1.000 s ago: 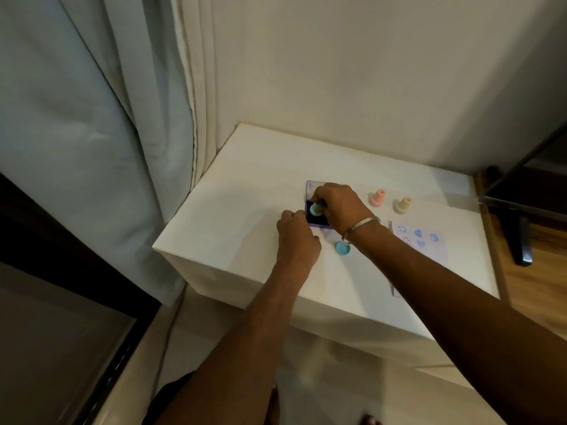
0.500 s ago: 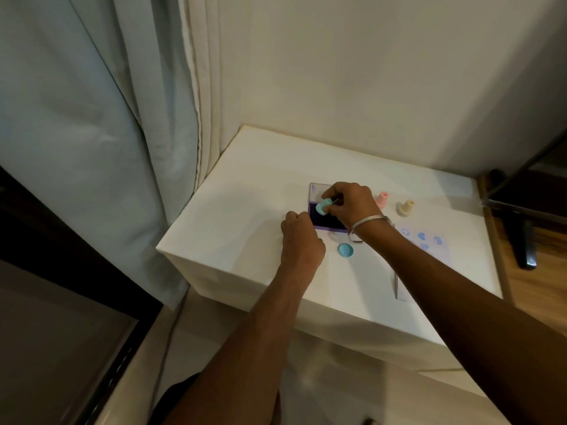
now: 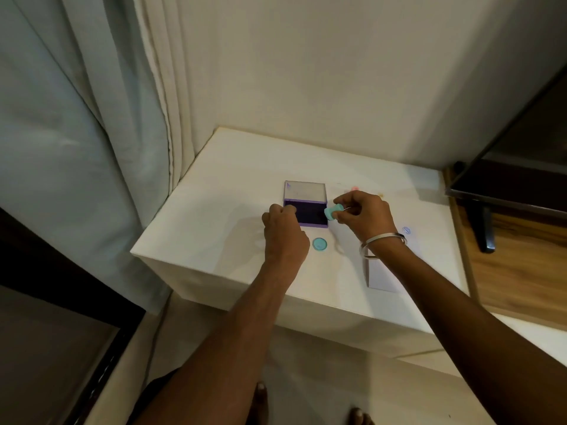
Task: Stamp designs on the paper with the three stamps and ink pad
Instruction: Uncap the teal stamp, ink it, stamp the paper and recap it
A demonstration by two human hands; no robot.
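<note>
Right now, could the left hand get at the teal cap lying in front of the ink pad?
Probably yes. The left hand grips the near left corner of the ink pad, and the teal cap lies just beside it on the bare table with nothing between. It would have to let go of the pad first.

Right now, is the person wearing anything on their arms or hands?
Both arms are bare, with no sleeves showing. The right hand has a thin silver bangle round its wrist. The left hand wears nothing: no ring, watch or glove.
</note>
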